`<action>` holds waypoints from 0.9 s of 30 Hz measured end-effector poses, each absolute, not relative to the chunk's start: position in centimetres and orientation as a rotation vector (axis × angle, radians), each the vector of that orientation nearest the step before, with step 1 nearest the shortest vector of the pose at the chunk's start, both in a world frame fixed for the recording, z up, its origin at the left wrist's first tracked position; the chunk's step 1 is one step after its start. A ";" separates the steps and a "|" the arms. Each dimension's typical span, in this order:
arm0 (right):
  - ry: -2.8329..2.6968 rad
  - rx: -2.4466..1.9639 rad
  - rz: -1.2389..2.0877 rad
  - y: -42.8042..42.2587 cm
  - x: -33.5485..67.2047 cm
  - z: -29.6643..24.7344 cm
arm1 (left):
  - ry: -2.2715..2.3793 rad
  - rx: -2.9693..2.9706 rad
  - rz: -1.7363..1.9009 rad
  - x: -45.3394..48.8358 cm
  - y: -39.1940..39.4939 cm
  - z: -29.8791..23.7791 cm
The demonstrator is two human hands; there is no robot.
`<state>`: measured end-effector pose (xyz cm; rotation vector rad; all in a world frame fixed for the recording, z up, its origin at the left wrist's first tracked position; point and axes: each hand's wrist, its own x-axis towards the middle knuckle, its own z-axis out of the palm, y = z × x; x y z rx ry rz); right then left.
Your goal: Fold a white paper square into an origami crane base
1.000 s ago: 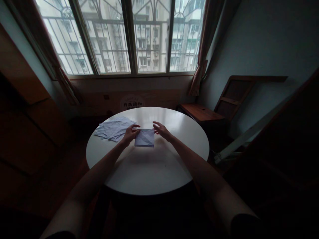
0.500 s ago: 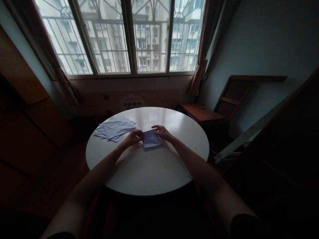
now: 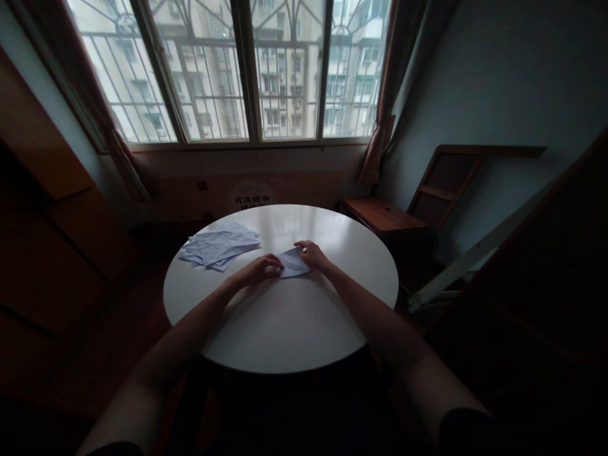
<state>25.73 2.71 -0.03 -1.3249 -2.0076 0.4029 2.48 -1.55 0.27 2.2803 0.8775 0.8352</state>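
A small sheet of pale paper (image 3: pixel 293 263) is between my hands, tilted over the round white table (image 3: pixel 285 329). My left hand (image 3: pixel 262 269) pinches its left edge between thumb and fingers. At the upper right corner, my right hand (image 3: pixel 312 255) grips the paper with its fingers curled. Whether the sheet is folded or a single layer I cannot tell. To the left of my hands lies a loose pile of creased papers (image 3: pixel 221 246) on the table.
A low wooden stool or bench (image 3: pixel 382 214) stands behind the table at right, near a leaning wooden frame (image 3: pixel 441 180). A printed cardboard panel (image 3: pixel 294 183) is below the barred window (image 3: pixel 209 82). Wooden cabinets (image 3: pixel 42 190) line the left side.
My left hand has moved slightly right and down along the paper. The paper now looks narrower and more slanted. My right hand has shifted slightly right; the pile is unchanged.
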 end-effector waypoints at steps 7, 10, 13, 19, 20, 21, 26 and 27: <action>-2.263 -1.193 0.189 2.1 25.7 0.4 | 0.934 2.344 0.796 2.2 -1.5 0.4; -2.367 -1.093 0.347 2.1 25.5 0.0 | 0.992 2.307 0.790 2.2 -1.4 0.2; -2.387 -1.046 0.452 2.2 25.5 -0.5 | 0.987 2.256 0.852 2.2 -1.2 0.0; -2.414 -1.041 0.466 2.2 25.7 -0.6 | 0.977 2.257 0.845 2.0 -1.0 -0.2; -2.414 -1.039 0.472 2.2 25.7 -0.5 | 0.975 2.273 0.846 2.0 -1.0 -0.3; -2.412 -1.038 0.477 2.1 25.7 -0.4 | 0.970 2.292 0.844 1.9 -1.0 -0.3; -2.463 -1.084 0.442 1.7 25.6 0.1 | 0.984 2.442 0.732 1.6 -0.9 -0.6; -2.479 -1.097 0.434 1.6 25.6 0.2 | 0.988 2.474 0.697 1.5 -0.8 -0.7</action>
